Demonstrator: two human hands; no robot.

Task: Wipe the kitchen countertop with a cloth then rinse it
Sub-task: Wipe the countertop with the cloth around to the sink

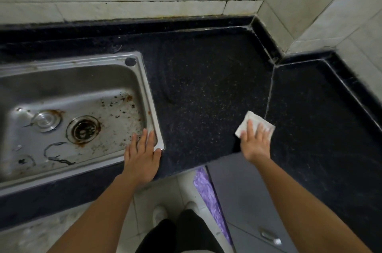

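Note:
A small white cloth point(252, 120) lies flat on the black speckled countertop point(206, 91), near its front edge and beside a seam. My right hand point(255, 143) presses on the cloth with straight, spread fingers. My left hand point(142, 153) rests flat on the front right corner of the steel sink's rim point(147, 95), fingers straight, holding nothing. The sink basin is stained with rust and brown specks around the drain point(83, 130).
A metal drain plug point(46, 120) lies in the basin left of the drain. Tiled walls close the counter at the back and right, where it turns a corner point(275, 60). Below the edge are a grey cabinet door with a handle point(268, 236) and my feet.

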